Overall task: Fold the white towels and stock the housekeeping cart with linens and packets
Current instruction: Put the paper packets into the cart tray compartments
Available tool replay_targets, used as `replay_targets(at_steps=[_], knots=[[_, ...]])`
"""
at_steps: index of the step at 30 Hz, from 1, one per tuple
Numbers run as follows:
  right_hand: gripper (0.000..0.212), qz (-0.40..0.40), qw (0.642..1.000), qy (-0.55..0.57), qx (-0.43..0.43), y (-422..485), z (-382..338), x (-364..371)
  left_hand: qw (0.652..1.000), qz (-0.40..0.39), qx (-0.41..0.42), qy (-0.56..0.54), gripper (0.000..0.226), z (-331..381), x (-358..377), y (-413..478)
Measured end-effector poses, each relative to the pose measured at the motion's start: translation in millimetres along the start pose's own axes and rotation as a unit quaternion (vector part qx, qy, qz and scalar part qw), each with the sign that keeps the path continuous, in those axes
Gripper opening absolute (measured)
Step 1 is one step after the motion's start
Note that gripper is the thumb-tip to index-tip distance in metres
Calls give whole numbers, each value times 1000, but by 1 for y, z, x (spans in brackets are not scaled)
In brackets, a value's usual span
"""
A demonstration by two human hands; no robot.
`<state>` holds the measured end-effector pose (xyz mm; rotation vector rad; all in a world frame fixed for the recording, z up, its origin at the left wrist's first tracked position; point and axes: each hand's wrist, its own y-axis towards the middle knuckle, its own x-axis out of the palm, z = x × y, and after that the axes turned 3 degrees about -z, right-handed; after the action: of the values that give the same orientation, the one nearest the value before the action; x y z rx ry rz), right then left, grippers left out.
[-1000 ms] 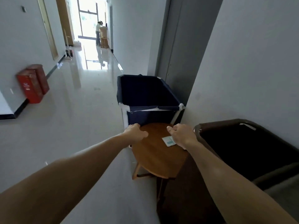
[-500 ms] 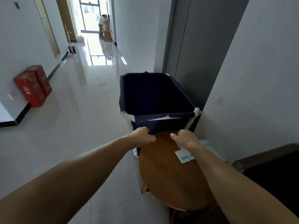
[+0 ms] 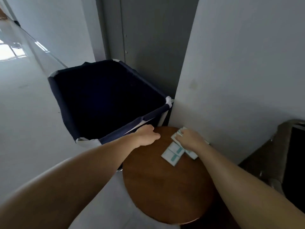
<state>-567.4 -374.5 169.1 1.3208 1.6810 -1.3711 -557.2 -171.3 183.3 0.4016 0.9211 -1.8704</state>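
My two forearms reach out from the bottom of the frame over a round wooden table [image 3: 165, 187]. At the table's far right, close to the wall [image 3: 247, 63], lies a small cluster of white packets [image 3: 172, 153] with teal stripes, some overlapping each other. My right hand [image 3: 189, 140] lies on top of the farther packets, knuckles up, with its fingertips [image 3: 179, 135] bent down onto one near the table's far edge. I cannot tell whether they are pinching it or only pressing on it. Two packets nearest me lie uncovered, side by side, touching the ones under the hand. My left hand [image 3: 146, 136] sits at the table's far left edge, back of the hand up, thumb pointing toward the right hand. Its fingers are hidden beneath it, so I cannot tell if it grips anything. It is right against the near rim of the housekeeping cart [image 3: 153, 114], a navy fabric bin on a white frame, dark inside. At far right stands a dark brown bin [image 3: 283, 146]. Beyond the cart a grey door [image 3: 156, 47] is set back in the wall, and a glossy pale floor [image 3: 24, 113] runs off to the left.
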Motion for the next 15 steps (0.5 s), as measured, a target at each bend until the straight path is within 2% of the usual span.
replay_targets(at_steps=[2, 5, 11, 15], knots=[[50, 4, 1000, 6, 29, 16, 21, 2, 999, -40, 21, 22, 64, 9, 9, 30], [57, 3, 996, 36, 77, 47, 49, 9, 995, -87, 34, 43, 68, 19, 23, 78], [59, -41, 989, 77, 121, 118, 82, 48, 985, -135, 6, 106, 58, 12, 48, 167], [51, -53, 975, 129, 171, 143, 98, 95, 976, -167, -2, 143, 57, -7, 76, 218]])
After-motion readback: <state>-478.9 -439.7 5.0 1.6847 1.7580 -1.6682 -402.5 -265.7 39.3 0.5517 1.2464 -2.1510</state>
